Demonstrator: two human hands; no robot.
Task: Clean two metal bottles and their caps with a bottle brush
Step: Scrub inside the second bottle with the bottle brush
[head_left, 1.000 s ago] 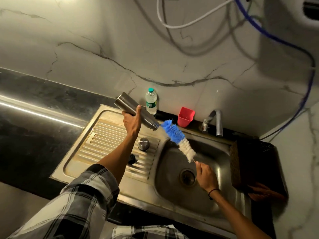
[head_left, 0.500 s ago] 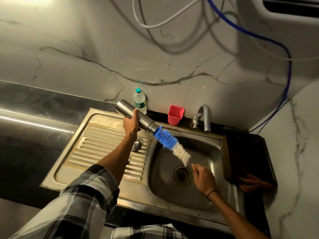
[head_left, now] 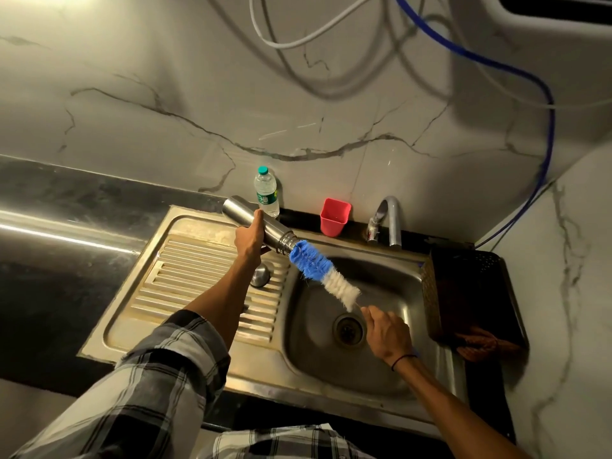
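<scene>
The bottle brush [head_left: 323, 273] is sliding in: a second ago its blue tip was clear of the steel bottle [head_left: 261, 226], now it is entering the mouth, so scrubbing is starting. The left hand [head_left: 249, 238] is gripping the tilted bottle over the sink [head_left: 381, 385]; the right hand [head_left: 385, 332], fingers pinching, is driving the handle. A cap [head_left: 261, 274] is lying on the drainboard below. The tap [head_left: 387, 223], red cup [head_left: 335, 216] and plastic bottle [head_left: 266, 191] are standing behind, not obstructing.

One head-worn wide-angle view looks forward and steeply down over the sink [head_left: 212, 332], close above both forearms; the frame edges are probably bent by the lens.
</scene>
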